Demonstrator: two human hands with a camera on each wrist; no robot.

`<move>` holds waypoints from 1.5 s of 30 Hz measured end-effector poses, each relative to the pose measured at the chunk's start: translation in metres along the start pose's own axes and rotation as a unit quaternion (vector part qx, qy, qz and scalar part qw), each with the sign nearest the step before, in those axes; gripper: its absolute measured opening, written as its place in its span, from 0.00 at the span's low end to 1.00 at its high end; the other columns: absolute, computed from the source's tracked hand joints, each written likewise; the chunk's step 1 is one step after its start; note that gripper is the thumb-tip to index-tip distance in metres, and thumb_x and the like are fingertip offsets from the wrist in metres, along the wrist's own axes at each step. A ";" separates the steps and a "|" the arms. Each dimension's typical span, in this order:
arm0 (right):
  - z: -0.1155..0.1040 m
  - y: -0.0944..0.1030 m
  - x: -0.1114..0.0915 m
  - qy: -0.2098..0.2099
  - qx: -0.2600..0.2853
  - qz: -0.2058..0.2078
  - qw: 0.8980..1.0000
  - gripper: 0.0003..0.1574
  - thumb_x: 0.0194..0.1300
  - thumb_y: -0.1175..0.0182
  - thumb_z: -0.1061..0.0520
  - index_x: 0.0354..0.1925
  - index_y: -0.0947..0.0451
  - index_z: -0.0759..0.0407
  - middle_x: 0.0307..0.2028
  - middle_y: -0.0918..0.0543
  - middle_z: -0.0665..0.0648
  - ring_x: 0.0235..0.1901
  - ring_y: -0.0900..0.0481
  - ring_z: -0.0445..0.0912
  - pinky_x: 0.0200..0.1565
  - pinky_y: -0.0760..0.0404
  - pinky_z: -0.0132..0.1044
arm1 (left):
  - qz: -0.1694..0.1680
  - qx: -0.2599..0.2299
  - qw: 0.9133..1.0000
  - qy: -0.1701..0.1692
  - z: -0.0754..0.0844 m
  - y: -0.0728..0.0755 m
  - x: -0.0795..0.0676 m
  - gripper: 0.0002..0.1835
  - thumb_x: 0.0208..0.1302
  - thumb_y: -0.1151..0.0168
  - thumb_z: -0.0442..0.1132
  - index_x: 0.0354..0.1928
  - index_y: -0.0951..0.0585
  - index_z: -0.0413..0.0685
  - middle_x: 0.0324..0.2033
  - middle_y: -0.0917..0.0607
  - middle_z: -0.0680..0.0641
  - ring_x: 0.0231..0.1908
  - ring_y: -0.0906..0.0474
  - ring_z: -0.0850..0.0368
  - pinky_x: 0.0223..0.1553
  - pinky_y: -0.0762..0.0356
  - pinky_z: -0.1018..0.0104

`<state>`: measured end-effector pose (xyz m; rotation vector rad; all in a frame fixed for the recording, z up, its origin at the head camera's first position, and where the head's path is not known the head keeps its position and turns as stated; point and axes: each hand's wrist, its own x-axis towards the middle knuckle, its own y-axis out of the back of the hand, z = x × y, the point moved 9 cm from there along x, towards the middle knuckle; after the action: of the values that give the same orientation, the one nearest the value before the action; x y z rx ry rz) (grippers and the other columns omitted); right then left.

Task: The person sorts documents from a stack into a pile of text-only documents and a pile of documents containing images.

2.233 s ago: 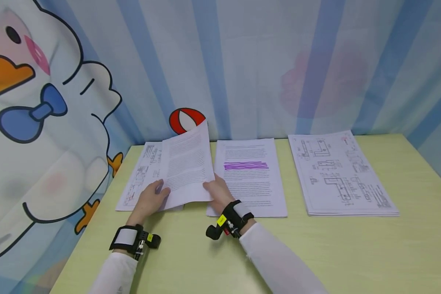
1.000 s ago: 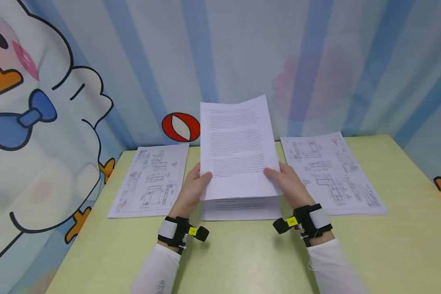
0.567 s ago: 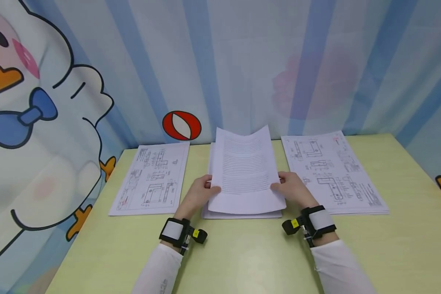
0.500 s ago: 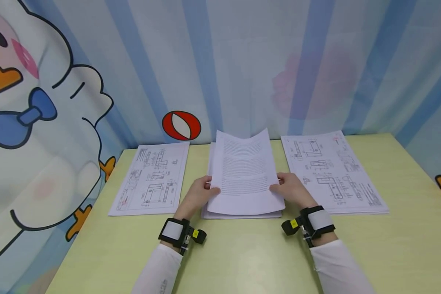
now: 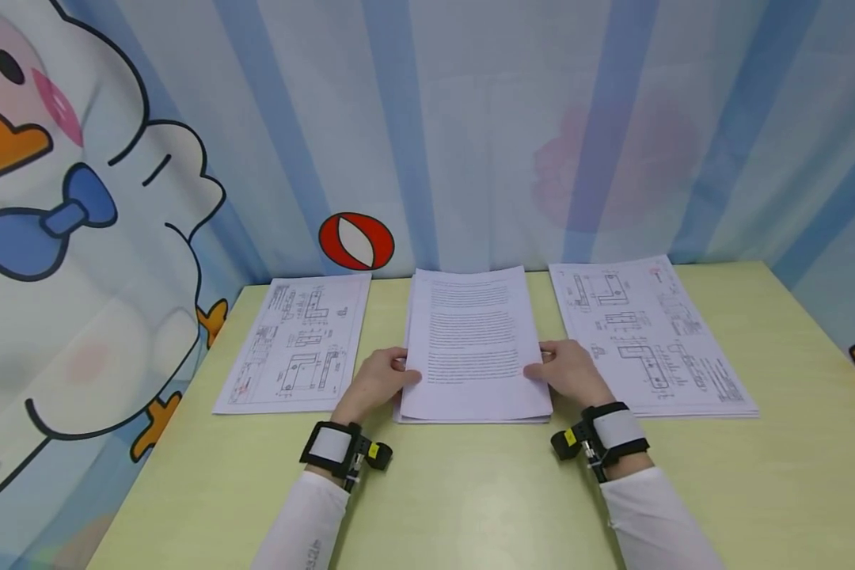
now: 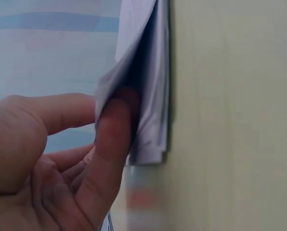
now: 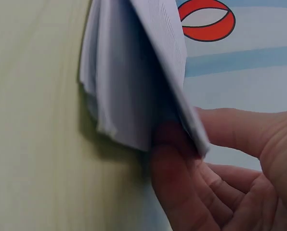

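In the head view, paper sheets of printed text [image 5: 470,400] lie over the middle stack, held by both hands at their lower side edges. My left hand [image 5: 381,380] pinches the left edge, thumb on top. On the opposite edge my right hand [image 5: 573,370] pinches likewise. The left wrist view has the held paper lifted at its edge, with the fingers tucked beneath and the lower stack [image 6: 155,115] under them. A similar dark gap between the held sheets [image 7: 170,57] and the stack shows in the right wrist view.
A stack of technical drawings [image 5: 295,348] lies to the left on the pale yellow table [image 5: 470,499]. Another stack of drawings [image 5: 648,340] is at the right, close to the right hand. A striped curtain [image 5: 470,142] with cartoon prints hangs behind the table's back edge.
Both hands have carried the text sheets rightward from over the left stack to the middle one, then lowered them. The purple-marked page there is now covered. The sheets' raised far end has settled flat.
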<state>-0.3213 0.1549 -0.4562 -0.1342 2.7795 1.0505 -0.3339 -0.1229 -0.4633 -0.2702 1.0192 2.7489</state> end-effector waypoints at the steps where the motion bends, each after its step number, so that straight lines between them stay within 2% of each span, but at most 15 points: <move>1: 0.000 0.002 0.000 0.000 -0.009 0.006 1.000 0.37 0.56 0.38 0.55 0.61 0.32 0.70 0.41 0.17 0.67 0.33 0.21 0.50 0.31 0.27 0.34 | 0.000 0.000 1.000 0.000 -0.001 0.001 0.000 0.28 0.58 0.38 0.39 0.61 0.29 0.43 0.34 0.19 0.44 0.25 0.23 0.56 0.24 0.27 0.69; 4: -0.001 0.006 -0.002 -0.001 -0.030 0.021 0.999 0.36 0.56 0.39 0.55 0.59 0.31 0.72 0.43 0.17 0.68 0.33 0.20 0.50 0.30 0.25 0.35 | 0.003 0.002 1.000 -0.001 -0.003 0.003 0.000 0.29 0.57 0.37 0.39 0.62 0.29 0.43 0.32 0.19 0.44 0.20 0.23 0.57 0.21 0.26 0.70; 8: -0.005 0.007 -0.005 0.001 -0.035 0.033 0.999 0.29 0.56 0.40 0.57 0.54 0.26 0.73 0.41 0.16 0.69 0.26 0.20 0.47 0.25 0.26 0.33 | 0.009 0.005 1.000 -0.002 -0.003 0.008 -0.003 0.28 0.57 0.37 0.39 0.61 0.28 0.42 0.31 0.18 0.45 0.18 0.24 0.57 0.21 0.27 0.70; 12: -0.007 0.005 -0.004 0.006 -0.027 0.030 0.999 0.27 0.57 0.41 0.57 0.52 0.24 0.71 0.37 0.15 0.67 0.22 0.23 0.45 0.22 0.29 0.31 | 0.020 -0.002 1.000 0.000 -0.003 0.013 -0.005 0.26 0.57 0.37 0.39 0.59 0.26 0.41 0.30 0.17 0.44 0.18 0.24 0.57 0.21 0.28 0.69; 16: -0.008 0.003 -0.005 0.007 -0.017 0.018 1.000 0.28 0.59 0.42 0.55 0.55 0.26 0.71 0.38 0.15 0.67 0.21 0.22 0.44 0.23 0.28 0.31 | 0.029 -0.015 0.999 0.010 -0.008 0.015 -0.006 0.24 0.57 0.37 0.39 0.57 0.24 0.41 0.32 0.16 0.44 0.21 0.23 0.57 0.23 0.25 0.69; 21: -0.017 0.002 -0.008 0.020 -0.025 0.017 0.999 0.31 0.62 0.44 0.53 0.59 0.30 0.70 0.42 0.16 0.69 0.23 0.19 0.45 0.23 0.27 0.31 | 0.038 -0.023 0.999 0.027 -0.016 0.017 -0.007 0.21 0.61 0.40 0.43 0.55 0.22 0.42 0.29 0.17 0.45 0.23 0.23 0.57 0.25 0.23 0.68; 26: -0.025 0.006 -0.013 0.026 -0.034 0.039 0.998 0.29 0.65 0.47 0.52 0.58 0.30 0.69 0.45 0.18 0.70 0.29 0.18 0.49 0.26 0.26 0.34 | 0.063 -0.007 0.998 0.024 -0.019 0.028 -0.014 0.21 0.64 0.44 0.46 0.56 0.22 0.46 0.22 0.19 0.44 0.18 0.26 0.56 0.21 0.31 0.69; 30: -0.034 0.010 -0.018 0.044 -0.043 0.066 0.996 0.28 0.65 0.46 0.51 0.58 0.29 0.67 0.45 0.18 0.70 0.34 0.19 0.54 0.30 0.23 0.40 | 0.082 -0.007 0.997 0.002 -0.018 0.044 -0.022 0.21 0.65 0.45 0.46 0.58 0.24 0.47 0.29 0.18 0.43 0.17 0.26 0.55 0.20 0.33 0.69; 35: -0.056 0.006 -0.027 0.087 -0.027 0.088 0.992 0.28 0.63 0.45 0.50 0.57 0.27 0.65 0.49 0.19 0.70 0.40 0.18 0.58 0.36 0.20 0.48 | 0.115 0.020 0.993 -0.026 -0.019 0.075 -0.033 0.21 0.66 0.47 0.46 0.57 0.24 0.45 0.35 0.18 0.42 0.19 0.24 0.56 0.20 0.30 0.68; 40: -0.079 -0.003 -0.036 0.122 0.025 0.097 0.987 0.26 0.63 0.43 0.50 0.56 0.25 0.61 0.52 0.20 0.67 0.39 0.18 0.55 0.35 0.19 0.46 | 0.170 0.068 0.982 -0.039 -0.030 0.111 -0.042 0.20 0.67 0.49 0.45 0.56 0.22 0.44 0.36 0.18 0.42 0.25 0.20 0.53 0.23 0.29 0.69; 45: -0.102 -0.018 -0.040 0.157 0.081 0.096 0.980 0.26 0.63 0.43 0.51 0.57 0.26 0.59 0.52 0.20 0.66 0.39 0.19 0.53 0.38 0.19 0.47 | 0.200 0.098 0.974 -0.031 -0.047 0.139 -0.047 0.20 0.68 0.51 0.45 0.56 0.23 0.43 0.38 0.18 0.40 0.30 0.19 0.49 0.25 0.27 0.68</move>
<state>-0.2918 0.0748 -0.3846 -0.0100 3.2061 0.9040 -0.3184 -0.2627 -0.4007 0.0619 1.4529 2.9422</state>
